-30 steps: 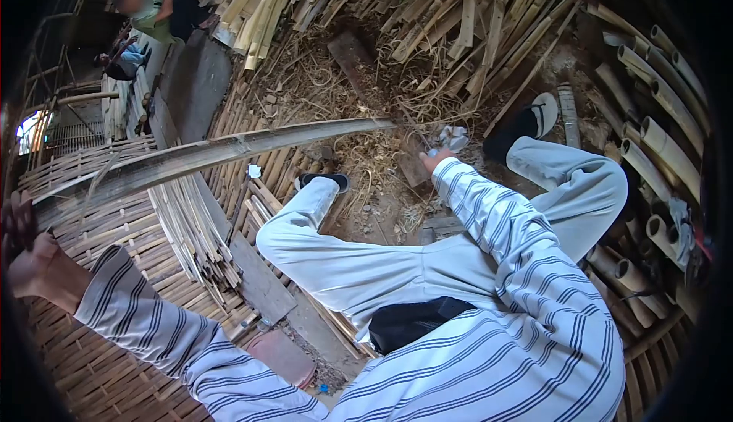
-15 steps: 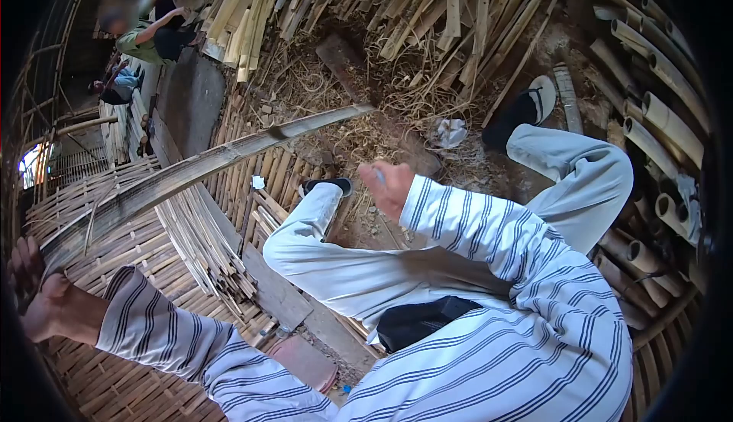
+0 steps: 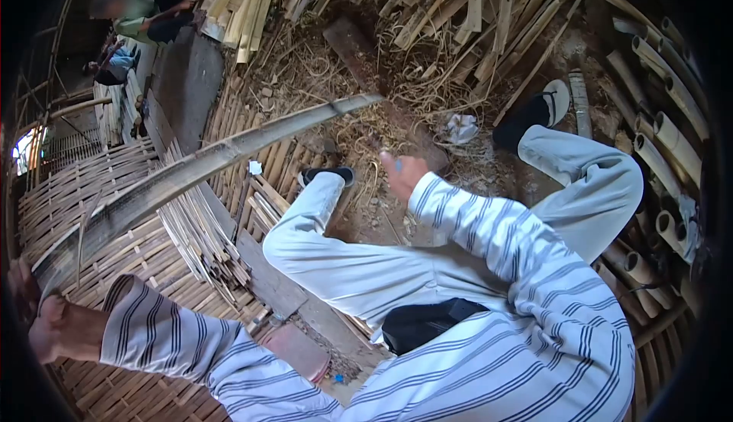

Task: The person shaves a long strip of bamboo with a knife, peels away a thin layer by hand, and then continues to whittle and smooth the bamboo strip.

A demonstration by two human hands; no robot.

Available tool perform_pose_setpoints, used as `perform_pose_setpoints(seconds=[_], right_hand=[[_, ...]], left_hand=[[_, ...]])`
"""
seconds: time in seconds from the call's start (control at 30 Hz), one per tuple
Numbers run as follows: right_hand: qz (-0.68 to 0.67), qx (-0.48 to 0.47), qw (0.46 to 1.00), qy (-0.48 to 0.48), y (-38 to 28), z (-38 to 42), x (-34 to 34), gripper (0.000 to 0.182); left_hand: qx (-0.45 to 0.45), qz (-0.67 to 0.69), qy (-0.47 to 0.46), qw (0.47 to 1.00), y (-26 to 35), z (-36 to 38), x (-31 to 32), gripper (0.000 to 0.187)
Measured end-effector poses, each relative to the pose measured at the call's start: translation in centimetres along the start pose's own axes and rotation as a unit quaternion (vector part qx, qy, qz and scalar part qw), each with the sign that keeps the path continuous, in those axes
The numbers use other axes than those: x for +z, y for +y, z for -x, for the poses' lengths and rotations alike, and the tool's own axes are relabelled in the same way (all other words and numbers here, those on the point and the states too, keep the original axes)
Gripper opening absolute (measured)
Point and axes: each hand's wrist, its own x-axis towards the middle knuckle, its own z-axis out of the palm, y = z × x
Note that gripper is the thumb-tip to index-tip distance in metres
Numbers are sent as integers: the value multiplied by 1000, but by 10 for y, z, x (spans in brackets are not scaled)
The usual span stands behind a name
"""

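A long split bamboo strip (image 3: 206, 164) slants across the view from the left edge up to the middle, curved by the lens. Its near end sits in my left hand (image 3: 52, 319), fingers and thumb closed round it. My right hand (image 3: 407, 177) is closed in front of my knees, below the strip's far tip and apart from it. A small bluish patch shows at its fingers, but what it grips I cannot make out. Beyond that hand, a brown wooden plank (image 3: 351, 51) lies on the ground among curly bamboo shavings (image 3: 366, 135).
Split bamboo pieces (image 3: 458, 9) are heaped at the top. Cut bamboo tubes (image 3: 672, 139) lie along the right. Woven bamboo matting (image 3: 145, 250) and a bundle of thin slats (image 3: 202, 231) are at the left. Another person (image 3: 141, 21) sits at the upper left.
My right hand has shifted slightly right and is less blurred. My left hand still holds the bamboo strip, whose lie has barely changed. The whole view has shifted a little.
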Motion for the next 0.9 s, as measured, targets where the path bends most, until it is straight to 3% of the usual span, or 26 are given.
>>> perform_pose_setpoints(seconds=[0.17, 0.2, 0.27, 0.3, 0.33, 0.37, 0.43, 0.47, 0.57, 0.6, 0.67, 0.7, 0.73, 0.77, 0.83, 0.9], right_hand=[[-12, -139, 990, -29, -69, 49, -39, 56], [24, -71, 995, -64, -71, 45, -43, 60], [24, -7, 1000, -6, -22, 11, -15, 63], [38, 94, 993, -53, 3, -12, -12, 66], [67, 80, 995, -2, 53, -41, 16, 66], [47, 69, 996, -8, 48, -41, 13, 67], [12, 53, 998, -29, 20, -30, 0, 69], [-19, -9, 999, -25, -1, -14, -8, 65], [14, -70, 994, -86, -47, 20, -31, 63], [28, -48, 994, -96, -48, 20, -34, 60], [14, 17, 1000, -7, -14, -10, -15, 62], [66, 48, 994, -77, 4, -24, -22, 64], [38, 157, 986, -49, 63, -62, 10, 66], [-3, 200, 979, -34, 84, -63, 4, 67], [46, 132, 989, 38, 136, -78, 46, 68], [12, 172, 985, -10, 64, -48, 9, 67]], left_hand=[[38, 152, 3, 988, 10, 9, 16, 54], [38, 164, -2, 986, 11, 7, 14, 53], [42, 186, -6, 982, 13, 4, 13, 51], [46, 196, -9, 979, 13, 3, 13, 50], [48, 202, -11, 978, 13, 2, 10, 50], [48, 208, -15, 977, 12, 3, 9, 49], [42, 211, -17, 977, 9, 3, 7, 47], [36, 208, -21, 977, 6, -1, 7, 46], [37, 203, -25, 978, 2, -5, 12, 44], [36, 199, -23, 979, 1, -7, 15, 43], [32, 202, -18, 979, 0, -9, 18, 41], [31, 216, -15, 976, 0, -11, 21, 41], [21, 240, -14, 970, 0, -10, 17, 40], [10, 280, -26, 960, -2, -10, 15, 39], [10, 283, -47, 958, -4, -5, 11, 38], [3, 253, -51, 966, -10, -6, 11, 36]])
